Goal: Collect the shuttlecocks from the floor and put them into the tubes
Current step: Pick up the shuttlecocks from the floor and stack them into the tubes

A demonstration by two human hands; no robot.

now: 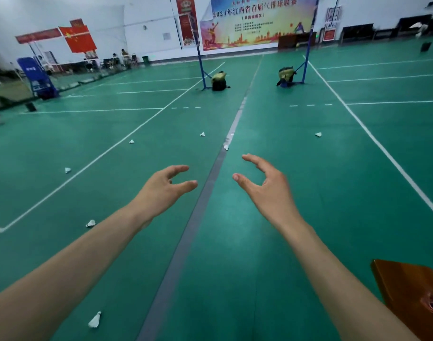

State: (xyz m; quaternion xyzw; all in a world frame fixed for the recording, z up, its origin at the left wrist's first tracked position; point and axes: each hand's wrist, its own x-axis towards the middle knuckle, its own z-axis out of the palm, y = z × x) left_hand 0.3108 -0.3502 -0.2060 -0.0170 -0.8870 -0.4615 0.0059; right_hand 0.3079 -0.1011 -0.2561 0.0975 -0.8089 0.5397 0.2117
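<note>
Collection has not begun, in my judgement. I hold my left hand point(165, 185) and right hand point(262, 185) out, fingers loosely spread, both empty. Shuttlecocks lie scattered on the floor point(309, 193); nearest shuttlecock point(95, 320) lower left. No tubes visible. Next: stoop, pinch its cork.
</note>
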